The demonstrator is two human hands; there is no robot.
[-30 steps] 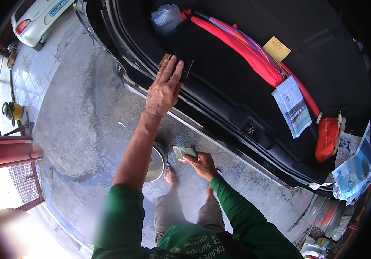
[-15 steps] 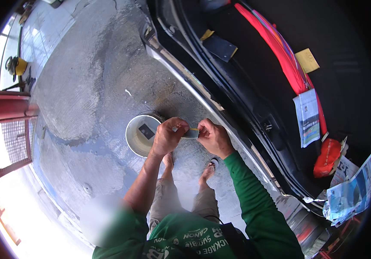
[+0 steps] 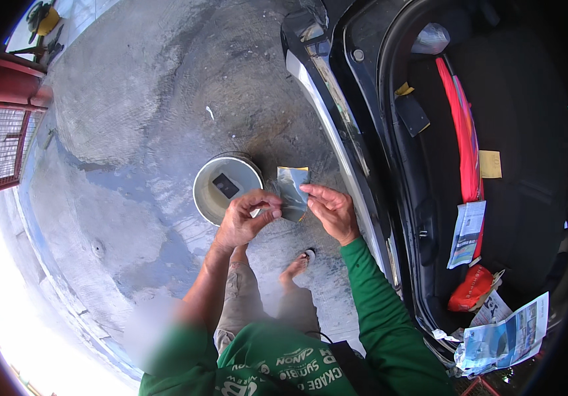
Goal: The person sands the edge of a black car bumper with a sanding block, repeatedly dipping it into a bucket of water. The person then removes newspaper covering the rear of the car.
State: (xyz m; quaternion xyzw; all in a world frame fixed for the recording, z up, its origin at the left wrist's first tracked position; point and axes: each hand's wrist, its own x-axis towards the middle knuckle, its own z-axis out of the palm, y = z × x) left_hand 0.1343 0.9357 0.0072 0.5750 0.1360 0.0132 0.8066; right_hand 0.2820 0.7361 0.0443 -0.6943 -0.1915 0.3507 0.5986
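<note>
A grey sheet (image 3: 292,183) with yellow edges, looking like sandpaper, is held upright between my hands. My left hand (image 3: 251,218) pinches it at its lower left. My right hand (image 3: 333,214) grips its right side with fingers and thumb. Just left of the sheet, on the concrete, stands a pale bucket (image 3: 203,210) holding a dark rectangle (image 3: 226,186) in shallow liquid.
An open car boot (image 3: 515,132) lies right, holding a red umbrella (image 3: 461,132), newspaper (image 3: 465,231), yellow paper (image 3: 490,165), a dark pad (image 3: 413,117) and red pouch (image 3: 462,294). A red gate (image 3: 16,86) stands left, a yellow machine (image 3: 47,23) beyond.
My left hand left the boot and joined my right at the sheet, which is now opened taller. My view has turned, moving the car boot toward the right.
</note>
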